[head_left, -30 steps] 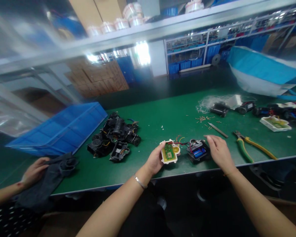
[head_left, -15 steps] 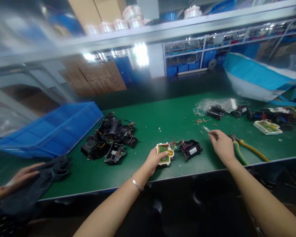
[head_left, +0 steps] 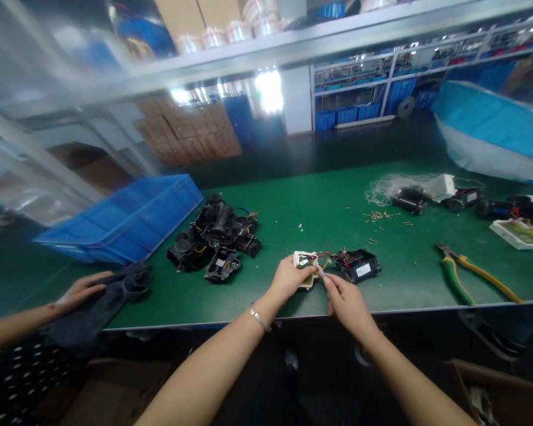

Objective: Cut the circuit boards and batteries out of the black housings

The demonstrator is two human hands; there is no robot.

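My left hand (head_left: 286, 280) is closed round a small white-framed circuit board (head_left: 304, 261) at the near edge of the green table (head_left: 328, 219). Red and yellow wires run from the board to a black housing (head_left: 359, 265) lying just to its right. My right hand (head_left: 345, 303) is closed on a thin metal tool (head_left: 320, 273), whose tip touches the board beside my left thumb. The two hands nearly meet over the board.
A pile of black housings (head_left: 215, 238) and a blue bin (head_left: 124, 219) lie to the left. Another person's hand (head_left: 82, 290) rests on dark cloth (head_left: 102, 302). Green-and-yellow pliers (head_left: 466, 273), scattered small screws (head_left: 377, 216) and more parts (head_left: 453, 198) sit to the right.
My right hand picked up the thin tool from beside the pliers and brought it left to the circuit board. The left hand kept hold of the board.
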